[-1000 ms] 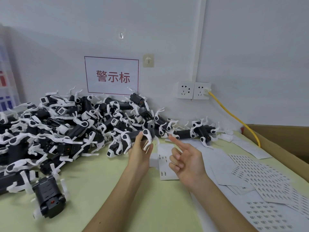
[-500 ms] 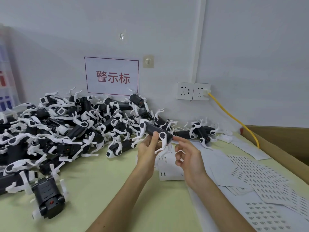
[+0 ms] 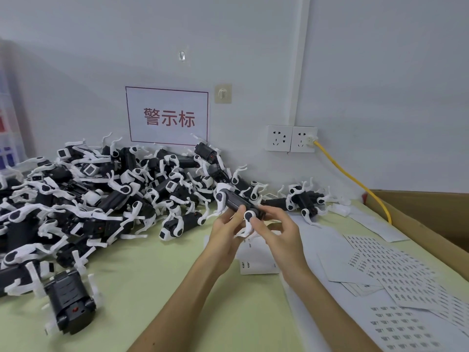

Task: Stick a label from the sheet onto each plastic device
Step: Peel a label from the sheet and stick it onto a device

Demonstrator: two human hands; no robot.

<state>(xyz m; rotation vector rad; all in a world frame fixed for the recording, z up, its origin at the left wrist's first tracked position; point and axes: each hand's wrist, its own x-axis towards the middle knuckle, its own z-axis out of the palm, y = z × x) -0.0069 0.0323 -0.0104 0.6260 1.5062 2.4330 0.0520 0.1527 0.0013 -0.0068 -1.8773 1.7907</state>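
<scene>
While both hands hold it above the table, the black-and-white plastic device (image 3: 237, 202) sits at the centre of the head view, tilted with its far end up to the left. The left hand (image 3: 224, 233) curls its fingers round the device's dark body from below. The right hand (image 3: 278, 237) pinches the device's right end between thumb and fingertips, close to a round white joint.

The table (image 3: 177, 288) has a pale green top that runs back to a plain grey-white wall. A large pile of devices (image 3: 101, 196), black bodies tangled with white limbs, fills the far left of the table and leans against the wall. One separate device (image 3: 69, 306) lies alone at the near left. A smaller cluster of devices (image 3: 304, 199) lies at the far right of the hands.

Directly beneath the hands lies a small label sheet (image 3: 256, 261). More label sheets (image 3: 396, 270), printed with rows of small dark labels, overlap along the right side of the table. A brown cardboard box (image 3: 431, 219) borders the table's right edge.

On the wall a white sign (image 3: 167, 116) with a red border and red characters hangs above the pile. Right of it are a small hook (image 3: 222, 93), a double socket (image 3: 290, 138) and a yellow cable (image 3: 352, 179) that runs down behind the box.
</scene>
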